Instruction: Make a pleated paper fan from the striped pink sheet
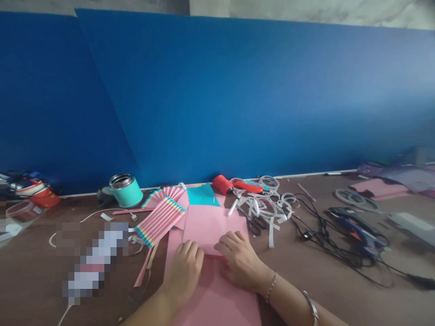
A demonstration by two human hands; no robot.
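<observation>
A pink sheet of paper (205, 224) lies in the middle, its near edge raised or folded over a larger pink sheet (217, 303). My left hand (186, 262) rests at the left of that near edge, fingers curled onto the paper. At the right end of the same edge, my right hand (239, 260) grips with bent fingers, the thumb tucked under and partly hidden. Left of the sheet is a pleated pink paper piece (160, 221) with blue and yellow ends. A blue paper (204, 194) shows behind the sheet.
Right of the paper lie white tape strips (260, 203), black scissors (255, 224) and a red thread spool (222, 184). A turquoise mug (125, 192) stands back left. Tangled black cables (322, 240) and a glue gun (360, 235) are at right. A blue panel (238, 99) borders the back.
</observation>
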